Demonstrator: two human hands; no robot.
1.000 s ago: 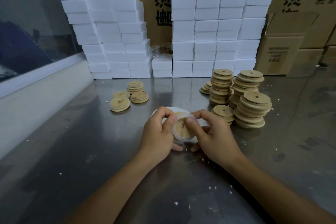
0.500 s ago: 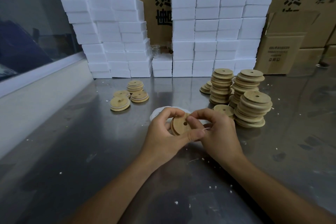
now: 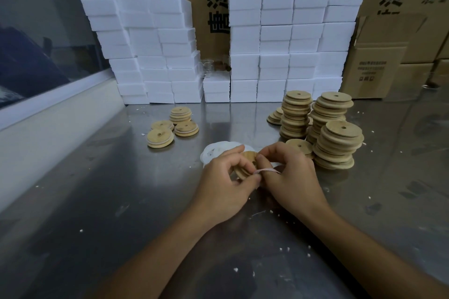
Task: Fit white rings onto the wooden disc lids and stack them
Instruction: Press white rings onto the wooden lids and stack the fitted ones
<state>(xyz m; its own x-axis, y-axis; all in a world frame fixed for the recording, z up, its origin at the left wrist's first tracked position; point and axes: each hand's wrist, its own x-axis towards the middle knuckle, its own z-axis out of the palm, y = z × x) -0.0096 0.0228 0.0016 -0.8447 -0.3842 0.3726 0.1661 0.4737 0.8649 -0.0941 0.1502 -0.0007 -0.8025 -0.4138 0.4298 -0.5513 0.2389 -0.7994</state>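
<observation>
Carefully, while the left hand [image 3: 224,177] pinches the wooden disc lid [image 3: 245,165] steady, the right hand [image 3: 289,172], pinching the white ring [image 3: 266,171], should stretch it evenly around the rim.

I see a round, light-wood disc lid [image 3: 245,165] held on edge above the steel table between both hands, with a thin white rubbery ring [image 3: 267,170] stretched partway off its near rim. Just behind it a loose pile of flat white rings [image 3: 216,152] lies on the table. Tall stacks of bare wooden discs [image 3: 336,143] stand to the right, and short stacks of ringed lids [image 3: 160,138] sit well apart, left.
</observation>
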